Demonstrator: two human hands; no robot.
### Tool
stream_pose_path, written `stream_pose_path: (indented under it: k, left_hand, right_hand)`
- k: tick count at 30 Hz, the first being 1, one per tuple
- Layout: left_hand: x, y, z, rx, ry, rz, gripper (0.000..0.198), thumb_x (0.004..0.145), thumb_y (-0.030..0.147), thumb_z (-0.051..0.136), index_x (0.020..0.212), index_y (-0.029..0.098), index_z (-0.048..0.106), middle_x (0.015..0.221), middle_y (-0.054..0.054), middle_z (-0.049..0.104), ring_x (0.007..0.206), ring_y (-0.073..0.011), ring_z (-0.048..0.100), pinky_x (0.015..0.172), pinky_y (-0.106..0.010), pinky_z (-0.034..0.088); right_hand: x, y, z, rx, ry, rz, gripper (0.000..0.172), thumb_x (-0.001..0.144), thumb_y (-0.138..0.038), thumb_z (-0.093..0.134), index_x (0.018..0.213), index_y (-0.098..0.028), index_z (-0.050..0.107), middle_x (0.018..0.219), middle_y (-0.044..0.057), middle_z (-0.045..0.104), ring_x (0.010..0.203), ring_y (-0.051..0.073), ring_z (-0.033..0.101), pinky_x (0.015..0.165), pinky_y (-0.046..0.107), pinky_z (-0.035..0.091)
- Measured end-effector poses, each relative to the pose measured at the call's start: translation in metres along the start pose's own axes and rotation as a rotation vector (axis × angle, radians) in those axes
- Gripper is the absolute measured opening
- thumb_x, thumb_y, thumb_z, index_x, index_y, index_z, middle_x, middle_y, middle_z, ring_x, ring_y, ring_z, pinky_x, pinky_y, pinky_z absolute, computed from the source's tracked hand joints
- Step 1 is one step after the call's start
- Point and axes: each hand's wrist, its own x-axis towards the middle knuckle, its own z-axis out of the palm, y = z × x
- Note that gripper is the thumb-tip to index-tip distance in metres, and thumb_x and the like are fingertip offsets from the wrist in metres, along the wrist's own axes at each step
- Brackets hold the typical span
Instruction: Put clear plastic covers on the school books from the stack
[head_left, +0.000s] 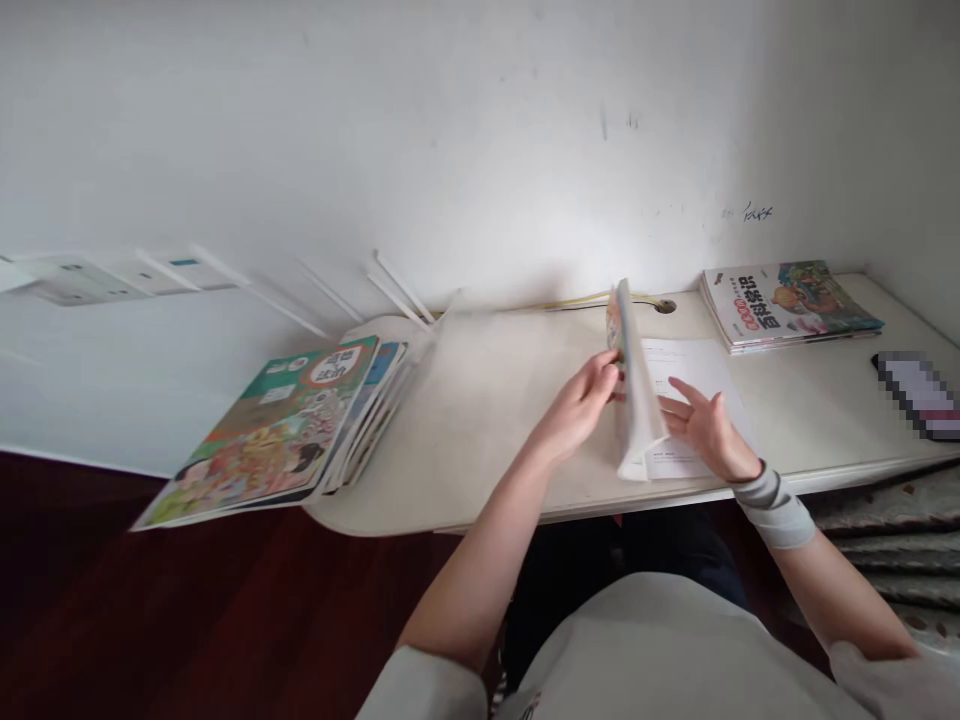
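A thin booklet (639, 400) stands on edge above the desk, a coloured cover facing left and its pale pages facing right. My left hand (581, 400) grips it from the left, thumb and fingers closed at its side. On the other side is my right hand (709, 430), wearing a grey wristband, with its fingers spread. Its fingertips reach the booklet's right face; whether they press on it I cannot tell. Beneath the booklet and right hand lies a white printed sheet (705, 365), partly covered.
On the white desk (450, 440), a stack of picture-covered books (277, 430) overhangs the left end. More booklets (795, 305) are piled at the back right, with a phone (919, 395) near the right edge. A yellow cable (577, 302) runs along the wall to a desk hole.
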Motion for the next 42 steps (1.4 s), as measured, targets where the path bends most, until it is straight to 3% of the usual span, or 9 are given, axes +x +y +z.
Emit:
stream_pose_path:
  k: [4,6,11,15,21,24,27,35,42]
  left_hand:
    - [0.01,-0.008,0.032,0.16,-0.173,0.212,0.053,0.092,0.053,0.032,0.134,0.023,0.043,0.141,-0.008,0.045,0.129,-0.0237,0.043,0.105,-0.038,0.038]
    - [0.014,-0.026,0.042,0.319,-0.165,0.279,0.049,0.094,0.048,0.032,0.134,0.023,0.042,0.142,-0.009,0.043,0.132,-0.023,0.039,0.108,-0.039,0.035]
    - [0.011,-0.089,0.05,0.818,-0.027,0.152,0.05,0.094,0.035,0.034,0.137,0.009,0.035,0.146,-0.023,0.033,0.138,-0.03,0.026,0.11,-0.051,0.026]
    - [0.004,-0.118,0.053,1.007,-0.025,0.131,0.056,0.095,0.037,0.03,0.136,0.0,0.032,0.144,-0.028,0.032,0.138,-0.03,0.026,0.112,-0.047,0.024]
    - [0.003,-0.12,0.055,1.13,0.062,0.142,0.066,0.094,0.051,0.026,0.136,0.0,0.035,0.141,-0.026,0.039,0.135,-0.0331,0.031,0.108,-0.049,0.031]
    - [0.002,-0.118,0.053,1.155,0.036,0.152,0.068,0.093,0.053,0.024,0.138,0.003,0.033,0.142,-0.022,0.04,0.135,-0.0323,0.032,0.108,-0.048,0.032]
    - [0.001,-0.116,0.052,1.179,0.027,0.144,0.069,0.093,0.054,0.022,0.141,0.006,0.03,0.143,-0.02,0.039,0.135,-0.032,0.032,0.107,-0.046,0.032]
    - [-0.001,-0.113,0.053,1.219,0.002,0.135,0.071,0.092,0.056,0.025,0.144,0.007,0.026,0.145,-0.021,0.036,0.136,-0.0325,0.03,0.108,-0.046,0.029]
    - [-0.003,-0.107,0.062,1.242,0.015,0.101,0.07,0.091,0.056,0.029,0.143,0.009,0.03,0.145,-0.021,0.037,0.136,-0.0325,0.03,0.109,-0.047,0.027]
  right_hand:
    - [-0.003,-0.031,-0.032,0.128,0.216,0.058,0.061,0.095,-0.05,0.018,0.148,-0.02,0.014,0.132,0.014,0.054,0.117,0.025,0.055,0.094,0.046,0.047]
    - [-0.009,-0.033,-0.051,0.146,0.288,0.1,0.066,0.089,-0.049,0.042,0.146,-0.027,0.017,0.128,0.01,0.058,0.114,0.025,0.057,0.094,0.047,0.048]
    - [-0.03,0.0,-0.08,0.074,0.291,0.182,0.054,0.076,-0.045,0.064,0.125,-0.024,0.052,0.128,0.008,0.058,0.115,0.026,0.056,0.096,0.046,0.047]
    - [-0.042,0.032,-0.085,0.028,0.332,0.294,0.047,0.074,-0.045,0.064,0.114,-0.022,0.06,0.121,0.007,0.063,0.108,0.026,0.061,0.094,0.045,0.049]
    - [-0.054,0.052,-0.088,-0.293,0.472,0.304,0.041,0.08,-0.048,0.055,0.107,-0.02,0.065,0.111,0.009,0.068,0.107,0.027,0.061,0.098,0.045,0.045]
    - [-0.057,0.057,-0.089,-0.268,0.527,0.273,0.045,0.086,-0.054,0.045,0.107,-0.019,0.065,0.108,0.01,0.069,0.102,0.025,0.064,0.095,0.043,0.048]
    - [-0.058,0.06,-0.088,-0.3,0.503,0.25,0.049,0.087,-0.056,0.041,0.108,-0.019,0.065,0.114,0.012,0.066,0.107,0.025,0.061,0.096,0.042,0.047]
    - [-0.053,0.05,-0.072,-0.78,0.41,0.215,0.049,0.091,-0.051,0.032,0.105,-0.017,0.064,0.134,0.017,0.049,0.129,0.028,0.042,0.104,0.048,0.038]
    - [-0.047,0.035,-0.061,-0.916,0.383,0.132,0.075,0.085,-0.068,0.029,0.12,-0.006,0.054,0.137,0.026,0.043,0.134,0.036,0.033,0.105,0.056,0.034]
